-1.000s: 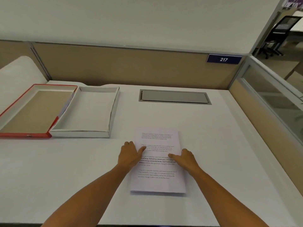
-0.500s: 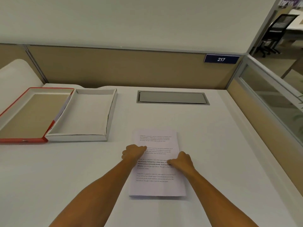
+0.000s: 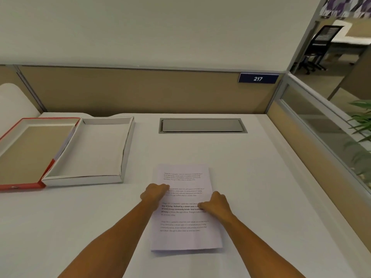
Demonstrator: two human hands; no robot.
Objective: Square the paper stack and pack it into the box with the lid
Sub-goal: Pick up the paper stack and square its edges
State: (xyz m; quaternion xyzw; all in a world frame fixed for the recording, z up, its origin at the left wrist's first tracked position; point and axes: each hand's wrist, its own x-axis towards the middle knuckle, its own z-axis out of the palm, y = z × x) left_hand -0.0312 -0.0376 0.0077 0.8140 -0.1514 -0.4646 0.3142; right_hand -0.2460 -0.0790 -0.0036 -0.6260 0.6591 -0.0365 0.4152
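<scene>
A stack of printed white paper (image 3: 185, 235) lies flat on the white desk in front of me. My left hand (image 3: 155, 192) is curled on its left edge, with the thumb on the top sheet. My right hand (image 3: 217, 205) is curled on the right edge in the same way, a little nearer to me. An open white box (image 3: 84, 180) sits at the far left of the stack and holds nothing. Its red-edged lid (image 3: 22, 186) lies upside down against the box's left side, partly cut off by the frame.
A grey cable hatch (image 3: 202, 125) is set into the desk behind the paper. A tan partition (image 3: 130, 91) with a blue 217 sign (image 3: 258, 78) closes the back. A glass side panel (image 3: 321, 125) and a plant (image 3: 361, 125) stand on the right.
Both hands went from lying flat on the top sheet to curled, with fingers tucked at the stack's side edges. The paper itself has stayed in place.
</scene>
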